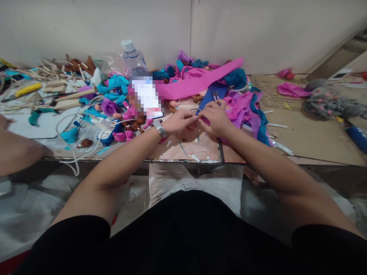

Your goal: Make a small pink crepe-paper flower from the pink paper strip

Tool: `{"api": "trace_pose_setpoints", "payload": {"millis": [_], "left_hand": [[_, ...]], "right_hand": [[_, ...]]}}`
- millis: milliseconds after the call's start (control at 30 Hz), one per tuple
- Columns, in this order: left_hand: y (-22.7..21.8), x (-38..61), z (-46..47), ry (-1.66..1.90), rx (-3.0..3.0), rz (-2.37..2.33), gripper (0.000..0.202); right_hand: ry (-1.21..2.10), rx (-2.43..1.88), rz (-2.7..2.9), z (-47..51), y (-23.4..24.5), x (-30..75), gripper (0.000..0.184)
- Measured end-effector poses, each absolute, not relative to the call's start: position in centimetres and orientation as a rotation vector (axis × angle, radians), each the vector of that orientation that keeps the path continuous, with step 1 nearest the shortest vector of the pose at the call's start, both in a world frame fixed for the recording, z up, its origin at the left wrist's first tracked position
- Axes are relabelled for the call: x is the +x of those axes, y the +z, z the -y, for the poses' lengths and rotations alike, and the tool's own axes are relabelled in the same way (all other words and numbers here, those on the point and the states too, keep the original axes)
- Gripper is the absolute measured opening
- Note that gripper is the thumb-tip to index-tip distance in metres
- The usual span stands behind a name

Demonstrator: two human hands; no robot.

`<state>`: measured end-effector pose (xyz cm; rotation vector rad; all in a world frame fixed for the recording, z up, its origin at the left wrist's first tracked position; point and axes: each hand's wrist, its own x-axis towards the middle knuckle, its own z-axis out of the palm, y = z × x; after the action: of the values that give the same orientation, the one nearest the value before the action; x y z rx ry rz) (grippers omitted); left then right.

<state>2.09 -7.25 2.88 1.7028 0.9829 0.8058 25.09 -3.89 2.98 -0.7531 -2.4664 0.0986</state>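
My left hand (182,121), with a metal watch (159,129) on its wrist, pinches thumb and fingers together over the table's front part. Close against it, my right hand (214,119) is also closed in a pinch. Whatever is between the fingertips is too small and too covered to name. A light two-pronged piece (215,94) shows just above my right hand's fingers; I cannot tell whether they grip it. Behind the hands lies a dark blue sheet (210,97), with a long pink crepe paper strip (189,88) beyond. Crumpled pink crepe paper (239,107) lies beside my right hand.
A blurred phone (146,97) leans near a clear bottle (133,57). Left are a white cable (76,152), paper flowers (109,107), wooden sticks (54,72) and a yellow-handled tool (28,89). Cardboard (304,130) and a grey bundle (323,101) lie right. Another person's arm (20,151) rests left.
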Motion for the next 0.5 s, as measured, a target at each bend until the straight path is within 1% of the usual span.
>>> {"api": "trace_pose_setpoints", "payload": {"millis": [167,267,367,500], "left_hand": [[2.46,1.82,6.99,0.780,1.595,-0.968,0.063],[2.28,1.78,6.97,0.790,1.643,-0.980,0.057],[2.43,1.75,7.09,0.822,1.897,-1.069,0.047],[3.15,1.58,7.25,0.850,2.341,-1.205,0.025]], "right_hand": [[0.072,-0.717,2.490,4.19,3.29,25.05,0.024],[0.074,-0.711,2.484,4.19,3.06,25.05,0.026],[0.116,-0.763,2.478,4.03,2.73,24.99,0.022],[0.233,-0.845,2.475,3.72,2.41,24.79,0.019]]}}
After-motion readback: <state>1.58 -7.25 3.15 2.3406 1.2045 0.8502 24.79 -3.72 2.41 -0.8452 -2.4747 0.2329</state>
